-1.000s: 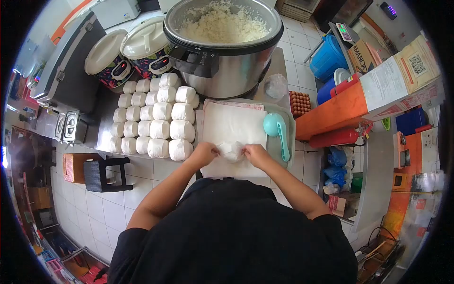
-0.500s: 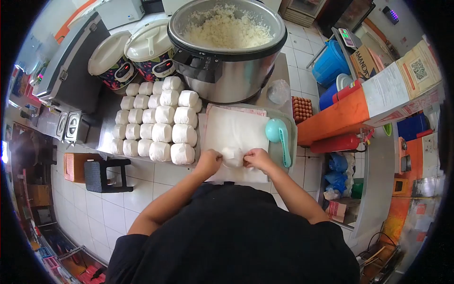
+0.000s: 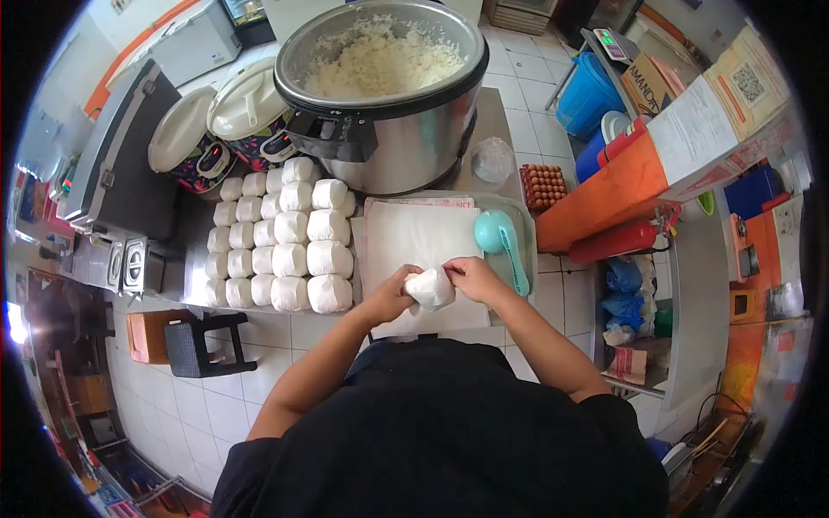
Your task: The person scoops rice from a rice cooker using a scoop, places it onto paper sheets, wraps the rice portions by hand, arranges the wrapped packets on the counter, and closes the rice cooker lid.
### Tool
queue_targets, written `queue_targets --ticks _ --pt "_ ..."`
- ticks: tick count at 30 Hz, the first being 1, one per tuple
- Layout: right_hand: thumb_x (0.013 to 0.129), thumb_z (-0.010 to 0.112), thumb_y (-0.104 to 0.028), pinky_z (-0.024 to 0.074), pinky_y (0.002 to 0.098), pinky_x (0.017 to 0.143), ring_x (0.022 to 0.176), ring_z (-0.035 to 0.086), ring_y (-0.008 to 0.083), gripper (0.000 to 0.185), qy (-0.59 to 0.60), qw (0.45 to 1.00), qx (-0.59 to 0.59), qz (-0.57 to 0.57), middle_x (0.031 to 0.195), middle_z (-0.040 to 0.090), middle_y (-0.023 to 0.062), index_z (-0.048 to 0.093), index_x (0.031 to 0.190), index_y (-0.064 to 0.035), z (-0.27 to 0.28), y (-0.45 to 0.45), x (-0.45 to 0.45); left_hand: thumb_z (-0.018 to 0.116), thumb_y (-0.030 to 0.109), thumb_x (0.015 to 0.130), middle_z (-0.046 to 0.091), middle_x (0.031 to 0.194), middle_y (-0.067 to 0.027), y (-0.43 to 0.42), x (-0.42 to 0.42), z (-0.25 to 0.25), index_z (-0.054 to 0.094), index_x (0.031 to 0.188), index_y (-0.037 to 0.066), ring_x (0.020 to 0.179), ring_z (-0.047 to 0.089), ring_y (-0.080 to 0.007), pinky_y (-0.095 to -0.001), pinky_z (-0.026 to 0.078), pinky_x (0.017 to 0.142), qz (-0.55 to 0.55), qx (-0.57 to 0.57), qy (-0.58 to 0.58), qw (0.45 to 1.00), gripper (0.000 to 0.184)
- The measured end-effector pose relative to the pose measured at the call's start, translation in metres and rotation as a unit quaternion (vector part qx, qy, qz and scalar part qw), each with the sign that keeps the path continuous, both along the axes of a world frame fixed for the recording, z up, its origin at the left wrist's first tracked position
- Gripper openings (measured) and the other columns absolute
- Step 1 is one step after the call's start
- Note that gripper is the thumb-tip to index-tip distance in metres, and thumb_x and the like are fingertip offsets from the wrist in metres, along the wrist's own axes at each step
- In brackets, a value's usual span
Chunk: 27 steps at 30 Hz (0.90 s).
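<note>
A white paper-wrapped rice bundle (image 3: 431, 290) is held between my two hands, just above the near part of a stack of white paper sheets (image 3: 414, 226). My left hand (image 3: 390, 295) grips its left side, with the thumb and fingers around it. On the right side, the fingers of my right hand (image 3: 469, 278) pinch the wrapping paper near the top. A turquoise rice scoop (image 3: 499, 236) lies on the tray to the right of the sheets. Finished-looking wrapped rice bundles (image 3: 290, 259) stand stacked in rows to the left.
Behind the sheets stands a large steel rice cooker (image 3: 389, 129) full of cooked rice. Two patterned cookers (image 3: 250, 104) sit at the back left. A clear plastic bag (image 3: 493, 161), a tray of eggs (image 3: 543, 185) and an orange post (image 3: 622, 194) are on the right.
The bundle has been lifted and tilted off the sheets. My left hand has moved onto its side, and my right hand has pulled up the paper's right end. The view has shifted slightly.
</note>
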State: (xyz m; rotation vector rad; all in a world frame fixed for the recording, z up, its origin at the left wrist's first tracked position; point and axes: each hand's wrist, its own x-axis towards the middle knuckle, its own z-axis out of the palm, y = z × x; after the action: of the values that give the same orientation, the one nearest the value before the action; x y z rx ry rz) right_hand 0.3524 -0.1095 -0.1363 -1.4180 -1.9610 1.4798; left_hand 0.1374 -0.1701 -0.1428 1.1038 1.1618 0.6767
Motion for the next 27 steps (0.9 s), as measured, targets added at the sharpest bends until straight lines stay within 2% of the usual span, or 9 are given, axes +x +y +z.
queue_targets --ticks 5,6,10,17,19,21,24,25,27 --pt "0.095 0.046 -0.034 0.0471 0.0343 0.081 0.085 0.062 0.0231 0.043 0.049 0.991 -0.117 -0.034 0.093 0.068 0.0151 0.064 0.1 0.0048 0.051 -0.015 -0.023 0.053 -0.001 0.082 0.067 0.083 -0.0048 -0.025 -0.007 0.021 0.062 0.103 0.0 0.078 0.061 -0.0114 -0.0274 0.048 0.074 -0.003 -0.001 -0.015 1.0 0.023" --pt "0.093 0.044 -0.048 0.0458 0.036 0.084 0.089 0.062 0.0262 0.059 0.034 0.988 -0.15 0.022 0.094 0.066 0.0204 0.061 0.098 0.008 0.066 -0.018 -0.028 0.053 -0.001 0.082 0.067 0.082 -0.0044 -0.03 -0.01 0.021 0.063 0.101 0.0 0.076 0.061 -0.0108 -0.027 0.048 0.073 0.012 0.009 0.006 1.0 0.021" --pt "0.081 0.06 -0.059 0.0489 0.0386 0.078 0.085 0.064 0.0314 0.067 -0.035 0.998 0.006 0.056 0.085 0.064 0.0215 0.059 0.098 0.0063 0.069 -0.033 -0.061 0.054 -0.001 0.082 0.067 0.078 -0.0045 -0.041 -0.015 0.027 0.064 0.097 -0.001 0.071 0.061 -0.0096 -0.0261 0.049 0.068 0.09 0.065 0.055 0.992 0.018" --pt "0.077 0.074 -0.04 0.0518 0.032 0.064 0.072 0.063 0.0167 0.052 0.143 0.983 -0.114 0.0 0.085 0.066 0.0108 0.061 0.1 0.0046 0.078 -0.024 -0.102 0.061 0.0 0.081 0.066 0.075 -0.0026 -0.043 -0.051 0.034 0.064 0.092 -0.001 0.069 0.059 -0.0068 -0.0234 0.048 0.066 0.147 0.138 0.031 0.979 0.012" --pt "0.077 0.075 -0.037 0.0513 0.0299 0.066 0.075 0.063 0.0153 0.051 0.161 0.972 -0.172 0.021 0.088 0.065 0.0088 0.061 0.104 0.0035 0.089 -0.023 -0.111 0.067 0.003 0.078 0.066 0.088 -0.0062 -0.045 -0.071 0.038 0.062 0.098 0.001 0.074 0.06 -0.0091 -0.0267 0.05 0.068 0.121 0.116 0.091 0.982 0.021" --pt "0.076 0.076 -0.035 0.0504 0.0289 0.069 0.078 0.062 0.016 0.05 0.216 0.943 -0.236 0.09 0.092 0.065 0.0086 0.061 0.106 0.0022 0.097 -0.024 -0.121 0.075 0.008 0.072 0.06 0.113 -0.0144 -0.044 -0.087 0.054 0.052 0.119 0.005 0.091 0.062 -0.0215 -0.0319 0.052 0.074 0.133 0.4 0.095 0.902 0.052" --pt "0.074 0.077 -0.033 0.0493 0.0289 0.073 0.082 0.061 0.0151 0.051 0.197 0.907 -0.327 0.178 0.093 0.063 0.0079 0.058 0.107 0.0006 0.124 -0.027 -0.137 0.082 0.018 0.067 0.047 0.131 -0.0209 -0.039 -0.11 0.092 0.033 0.137 0.015 0.11 0.056 -0.0383 -0.0393 0.052 0.082 0.101 0.543 0.099 0.828 0.085" --pt "0.074 0.077 -0.033 0.0493 0.0289 0.073 0.082 0.061 0.0151 0.051 0.196 0.905 -0.334 0.175 0.093 0.063 0.0079 0.058 0.107 0.0006 0.13 -0.028 -0.143 0.082 0.018 0.067 0.047 0.131 -0.0209 -0.036 -0.12 0.105 0.033 0.137 0.015 0.11 0.056 -0.0383 -0.0393 0.052 0.082 0.101 0.537 0.097 0.832 0.085" --pt "0.077 0.076 -0.028 0.0483 0.0302 0.077 0.088 0.061 0.0173 0.047 0.195 0.881 -0.369 0.225 0.098 0.063 0.009 0.059 0.109 0.0015 0.137 -0.031 -0.154 0.083 0.031 0.066 0.042 0.136 -0.0235 -0.03 -0.139 0.123 0.022 0.142 0.024 0.12 0.047 -0.0461 -0.043 0.051 0.087 -0.003 0.651 0.145 0.745 0.098"
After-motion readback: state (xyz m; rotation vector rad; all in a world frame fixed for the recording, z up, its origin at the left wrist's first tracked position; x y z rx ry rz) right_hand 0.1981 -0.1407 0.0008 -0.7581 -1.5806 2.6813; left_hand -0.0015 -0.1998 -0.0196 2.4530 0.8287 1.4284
